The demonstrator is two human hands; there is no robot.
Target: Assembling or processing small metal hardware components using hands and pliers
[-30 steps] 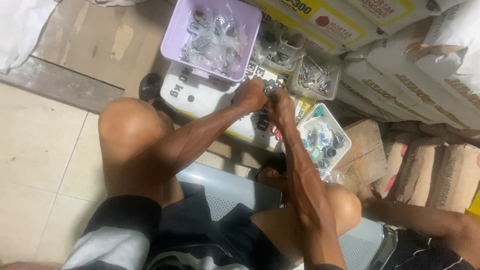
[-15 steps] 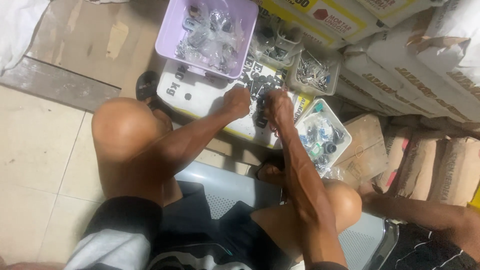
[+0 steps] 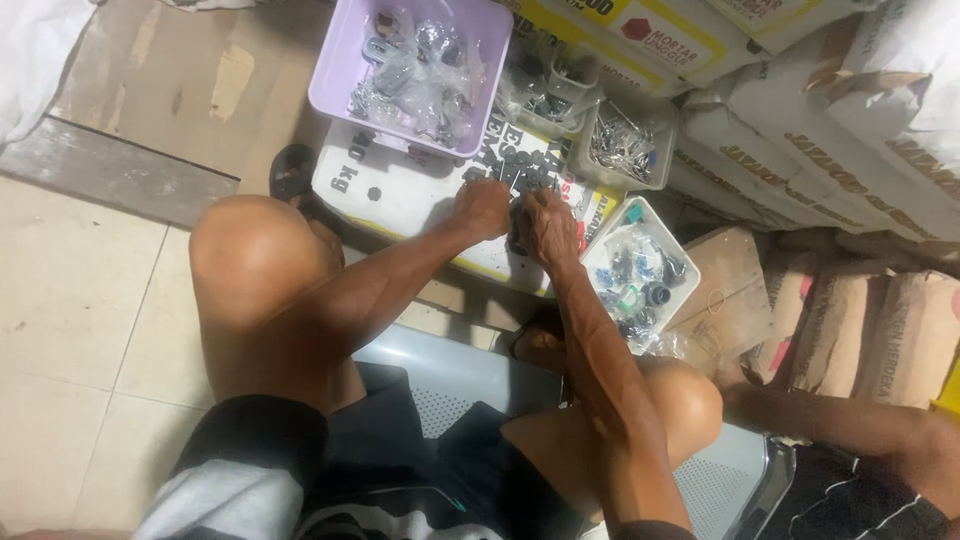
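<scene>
My left hand [image 3: 484,207] and my right hand [image 3: 546,226] are close together over a heap of small dark parts [image 3: 520,167] lying on a white printed sack [image 3: 400,190]. Both hands have fingers curled down onto the parts; what each grips is hidden by the fingers. A lilac plastic tub [image 3: 345,70] with bagged metal pieces stands just beyond my left hand. A white tray [image 3: 648,215] of small bagged fittings sits right of my right hand. My bare knees frame the view as I sit on a grey perforated seat [image 3: 450,375].
Two clear containers of metal hardware [image 3: 625,145] stand behind the heap. Stacked paper sacks [image 3: 830,130] fill the right and back. A cardboard piece [image 3: 735,290] lies right of the tray. Another person's arm [image 3: 850,420] reaches in at lower right. A dark sandal [image 3: 292,175] sits by the sack.
Both hands have shifted slightly left and down in view over the heap of parts, staying close together; the camera view has moved a little.
</scene>
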